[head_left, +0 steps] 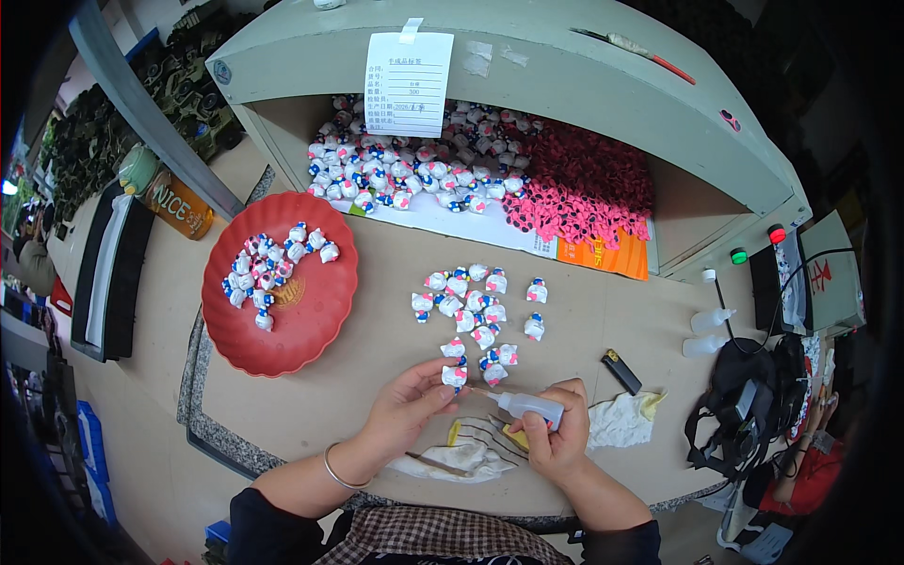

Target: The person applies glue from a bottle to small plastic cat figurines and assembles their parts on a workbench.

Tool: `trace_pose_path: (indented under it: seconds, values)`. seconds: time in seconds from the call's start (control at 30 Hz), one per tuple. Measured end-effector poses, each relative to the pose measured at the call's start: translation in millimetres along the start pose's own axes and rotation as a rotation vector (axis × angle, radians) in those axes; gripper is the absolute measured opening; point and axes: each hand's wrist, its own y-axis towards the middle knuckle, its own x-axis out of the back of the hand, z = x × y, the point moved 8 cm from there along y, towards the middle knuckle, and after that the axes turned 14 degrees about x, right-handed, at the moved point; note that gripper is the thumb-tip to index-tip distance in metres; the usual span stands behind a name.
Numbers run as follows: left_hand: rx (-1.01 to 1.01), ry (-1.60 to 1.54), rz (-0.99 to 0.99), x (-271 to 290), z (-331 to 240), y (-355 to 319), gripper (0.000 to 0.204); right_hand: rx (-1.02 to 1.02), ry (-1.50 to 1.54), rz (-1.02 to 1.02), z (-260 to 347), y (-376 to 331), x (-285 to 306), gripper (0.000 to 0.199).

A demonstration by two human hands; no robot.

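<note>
My left hand (403,410) pinches a small white figurine (454,376) with blue and pink parts between thumb and fingers. Wrapped in my right hand (558,441) is a translucent squeeze bottle (530,407), tilted so its thin nozzle points left at the figurine's lower end. Whether the tip touches it is too small to tell. Just beyond my hands, several loose figurines (483,335) lie grouped on the tabletop (386,301). To the left, a red scalloped bowl (325,350) holds more of them at its far side.
A grey-green shelf box (527,56) holds piled white figurines (377,174) and pink pieces (584,212). Right of my hands lie a black lighter (621,372) and white cloth (626,422); a glove (476,457) lies below. Small bottles (706,320), a black bag (739,400) and another person's hands (824,412) are farther right.
</note>
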Motion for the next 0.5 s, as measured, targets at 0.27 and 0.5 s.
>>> trace_pose_path:
  seconds: [0.27, 0.5]
  values:
    - [-0.034, 0.098, -0.015, -4.1, -0.3, -2.3, 0.035, -0.083, 0.155, -0.105, -2.6, -2.0, 2.9, 0.02]
    - [-0.056, 0.101, 0.001, -4.5, 0.2, -2.8, 0.036, -0.023, 0.138, -0.076, -3.0, -0.7, -2.3, 0.02]
